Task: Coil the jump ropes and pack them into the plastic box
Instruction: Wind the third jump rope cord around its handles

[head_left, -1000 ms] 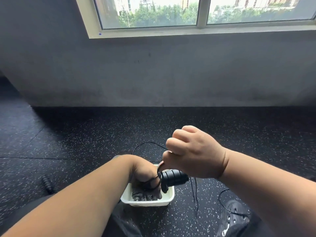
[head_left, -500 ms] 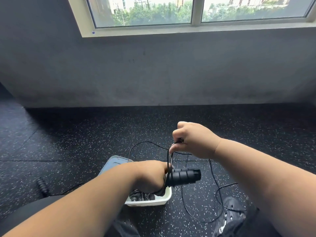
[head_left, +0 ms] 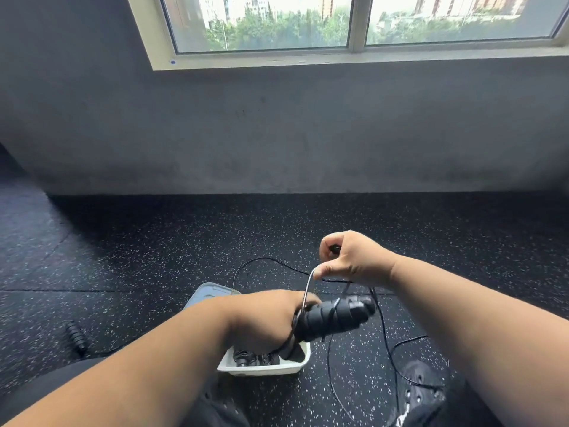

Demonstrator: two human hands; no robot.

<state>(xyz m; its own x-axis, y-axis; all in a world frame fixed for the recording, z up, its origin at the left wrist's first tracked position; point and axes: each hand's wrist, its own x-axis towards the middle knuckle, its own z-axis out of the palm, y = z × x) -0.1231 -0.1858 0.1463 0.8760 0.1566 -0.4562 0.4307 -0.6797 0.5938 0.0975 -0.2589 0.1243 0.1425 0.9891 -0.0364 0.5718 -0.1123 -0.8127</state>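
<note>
Head view, centre of the frame: left hand (head_left: 271, 318) grips the black ribbed jump rope handles (head_left: 334, 317), thin cord wound over them, above the white plastic box (head_left: 264, 366); right hand (head_left: 351, 260) pinches the black cord (head_left: 308, 288) just above; slack trails on the floor (head_left: 154, 241).

Right hand (head_left: 354, 260): now higher and farther from the handles than a second ago, pinching the cord (head_left: 308, 288) taut.
Left hand (head_left: 268, 318): lifted out of the plastic box (head_left: 264, 369), gripping the handles (head_left: 335, 315).
Box lid (head_left: 209, 292): now uncovered behind the box.
</note>
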